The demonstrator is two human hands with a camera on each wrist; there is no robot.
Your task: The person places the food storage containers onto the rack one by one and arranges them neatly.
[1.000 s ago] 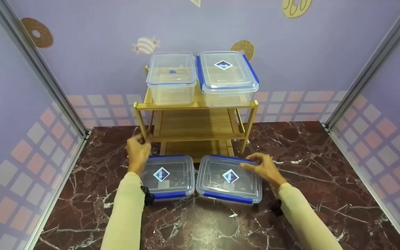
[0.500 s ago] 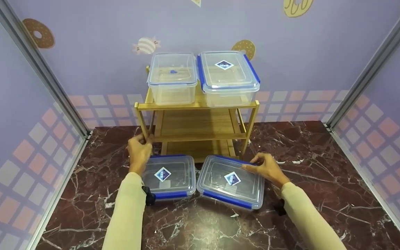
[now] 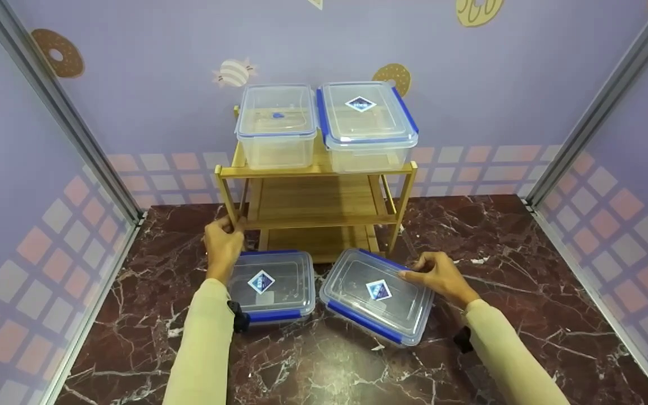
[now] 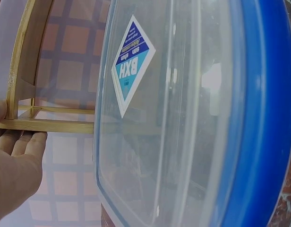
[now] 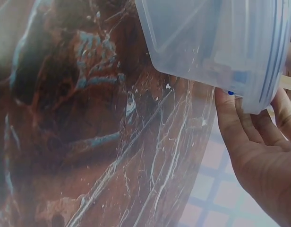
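Right front container [image 3: 376, 307]: clear plastic, blue latch strips, lid on. Sits on the dark red marble-patterned bench [image 3: 504, 320], just in front of the rack's right half. Long axis runs across but skewed: left end toward the rack, right end nearer the camera, near latch strip facing the camera and a bit left. Can't tell if the held edge is lifted.

Right hand [image 3: 442, 277] pinches its rim at the right rear, thumb on the lid, fingers [image 5: 229, 118] bent behind the edge; gap between them only about the rim's thickness. Left hand [image 3: 224, 244] is curled round the left front leg of the wooden rack [image 3: 321, 202], by the middle shelf; thumb one side, fingers the other, nearly closed.

Left front container [image 3: 287, 292]: same type, just beside the right one, narrow gap widening toward the rack. Long axis left-right, roughly square to the rack front.

Rack: 1, three levels. Top level carries 2 deeper lidded boxes side by side, upper left box [image 3: 277, 128] and upper right box [image 3: 368, 128]; right one's latch strips run front to back.

Count: 4 containers total, 2 on bench, 2 up top. 3 diamond labels readable as such on lids.

Pale yellow sleeves [image 3: 200, 343], 2; black wrist devices [image 3: 238, 316], 2. Lilac walls [image 3: 149, 101] on three sides.
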